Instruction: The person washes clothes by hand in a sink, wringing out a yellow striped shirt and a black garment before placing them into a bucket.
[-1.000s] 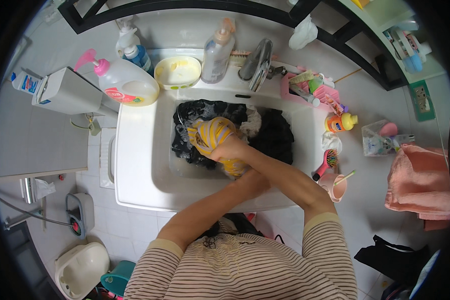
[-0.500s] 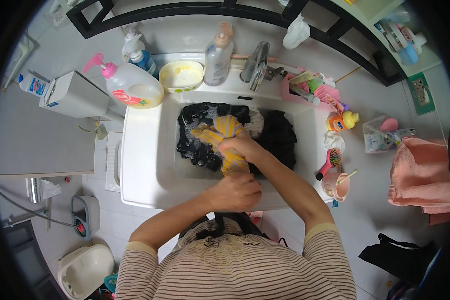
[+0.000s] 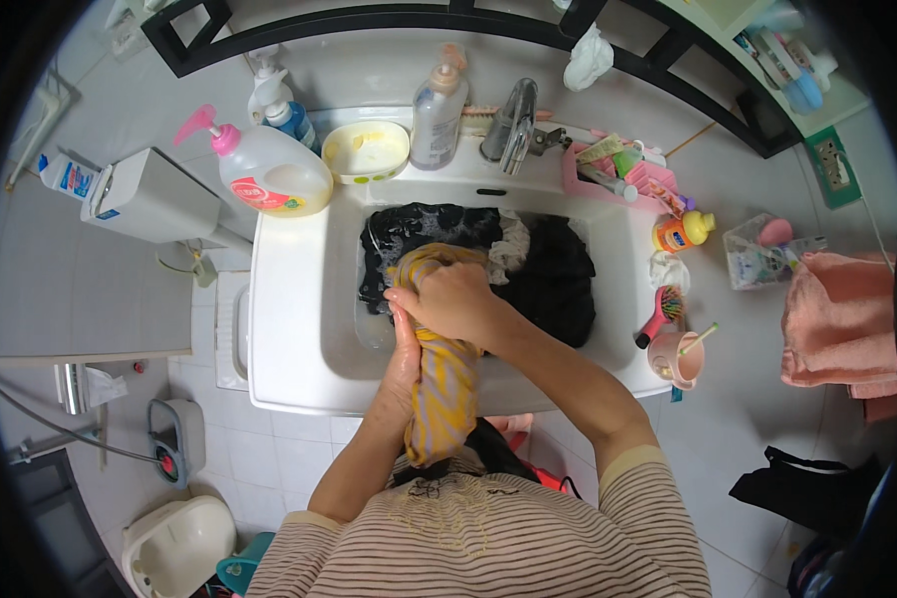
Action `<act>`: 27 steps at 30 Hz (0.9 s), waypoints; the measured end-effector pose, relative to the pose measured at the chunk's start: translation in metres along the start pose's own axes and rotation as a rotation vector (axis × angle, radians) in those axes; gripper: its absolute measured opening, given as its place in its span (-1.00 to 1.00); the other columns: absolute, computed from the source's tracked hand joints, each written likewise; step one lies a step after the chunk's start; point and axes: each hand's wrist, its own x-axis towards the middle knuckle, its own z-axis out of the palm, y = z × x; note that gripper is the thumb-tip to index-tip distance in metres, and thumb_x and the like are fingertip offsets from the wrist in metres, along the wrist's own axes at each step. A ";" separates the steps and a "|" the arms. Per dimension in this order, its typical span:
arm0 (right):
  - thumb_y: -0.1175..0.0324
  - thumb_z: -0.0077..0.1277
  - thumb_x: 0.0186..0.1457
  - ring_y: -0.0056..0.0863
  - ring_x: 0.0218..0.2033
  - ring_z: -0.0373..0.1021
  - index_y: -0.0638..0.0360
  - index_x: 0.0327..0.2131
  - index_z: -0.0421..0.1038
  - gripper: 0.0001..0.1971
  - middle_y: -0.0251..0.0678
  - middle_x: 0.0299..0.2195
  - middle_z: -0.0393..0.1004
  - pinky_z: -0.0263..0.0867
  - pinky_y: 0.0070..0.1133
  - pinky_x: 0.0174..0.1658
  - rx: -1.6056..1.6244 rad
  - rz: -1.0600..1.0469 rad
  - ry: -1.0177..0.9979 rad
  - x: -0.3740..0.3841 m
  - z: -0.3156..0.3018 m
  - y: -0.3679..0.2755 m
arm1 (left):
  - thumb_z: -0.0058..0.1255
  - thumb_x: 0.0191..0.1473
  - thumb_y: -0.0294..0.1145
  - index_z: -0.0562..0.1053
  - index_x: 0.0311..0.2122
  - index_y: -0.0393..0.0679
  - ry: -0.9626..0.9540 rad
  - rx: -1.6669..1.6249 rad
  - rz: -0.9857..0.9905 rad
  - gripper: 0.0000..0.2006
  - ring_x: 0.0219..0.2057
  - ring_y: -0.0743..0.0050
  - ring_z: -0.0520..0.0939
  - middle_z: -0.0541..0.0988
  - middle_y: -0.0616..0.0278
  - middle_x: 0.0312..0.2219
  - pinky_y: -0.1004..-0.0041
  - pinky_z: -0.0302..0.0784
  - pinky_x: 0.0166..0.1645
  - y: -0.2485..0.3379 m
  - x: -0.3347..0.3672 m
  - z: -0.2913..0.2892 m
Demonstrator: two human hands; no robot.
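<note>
The white sink (image 3: 291,339) holds dark clothes (image 3: 553,279). The striped cloth (image 3: 443,394), over the basin a moment ago, now reaches past the front rim; the right hand (image 3: 458,300) grips it, the left hand (image 3: 403,361) lies alongside, its grip hidden.

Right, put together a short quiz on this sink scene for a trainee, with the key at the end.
1. Name the thing that the right hand grips.
2. True or false: the black laundry lies outside the sink.
3. Which stands just left of the faucet?
a) pink cup
b) clear pump bottle
c) hairbrush

Key: 1. the yellow striped cloth; 2. false, it lies in the sink; 3. b
</note>
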 end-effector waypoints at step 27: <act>0.14 0.15 -0.28 -0.33 -0.19 0.43 0.21 -0.29 0.47 -0.57 -0.10 -0.29 0.49 0.32 -0.50 -0.15 0.513 0.323 0.176 0.013 0.071 0.069 | -0.02 -0.02 -0.05 0.06 0.16 0.01 0.045 0.252 -0.427 -0.34 -0.28 0.13 0.53 0.29 0.04 -0.05 0.26 0.57 -0.35 0.056 -0.051 0.003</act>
